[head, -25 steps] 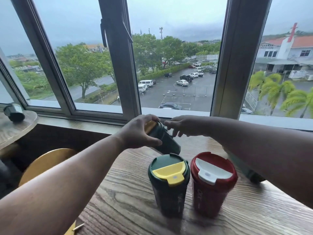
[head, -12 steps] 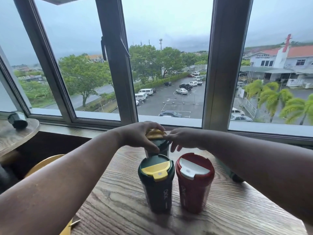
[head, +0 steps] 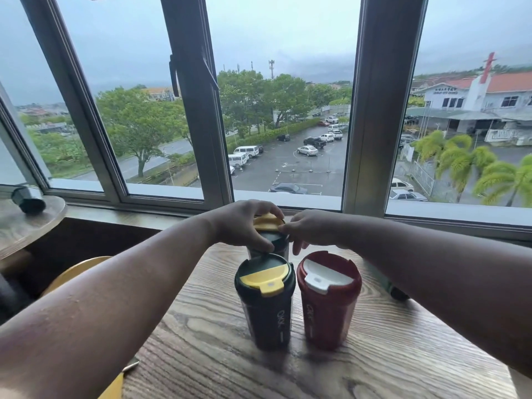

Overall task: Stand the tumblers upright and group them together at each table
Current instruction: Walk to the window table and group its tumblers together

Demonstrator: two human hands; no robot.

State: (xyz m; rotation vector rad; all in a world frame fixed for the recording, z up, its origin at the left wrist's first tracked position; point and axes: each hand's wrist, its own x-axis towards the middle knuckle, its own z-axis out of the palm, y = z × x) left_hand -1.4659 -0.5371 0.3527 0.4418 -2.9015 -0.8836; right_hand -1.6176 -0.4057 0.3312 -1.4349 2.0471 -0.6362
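The left hand (head: 241,226), at the middle of the frame, is curled around the top of the rear green tumbler (head: 273,241): its thumb lies across the dark rim on the near side and its fingers arch over the far edge of the yellow lid (head: 266,221), so the hand is closed in a grip on that tumbler. The right hand (head: 312,228) comes in from the right; its fingertips (head: 283,227) touch the lid's right edge in a light pinch, while the remaining fingers hang loose and partly spread, pointing down beside the tumbler. The tumbler stands upright between the two hands.

Just below it in the frame, two more tumblers stand upright, side by side and nearly touching: the front green tumbler (head: 266,306) with a yellow flip lid on the left, and the red tumbler (head: 328,303) with a white flip lid on the right. Each carries pale vertical lettering on its side; it seems to read "OKK", though it is too small to be sure.

All three rest on a wood-grain table (head: 359,367). At the right, a dark tumbler (head: 398,292) shows below the right forearm, mostly hidden. At the far left, another dark tumbler (head: 28,199) lies on its side on a second round table (head: 34,223).
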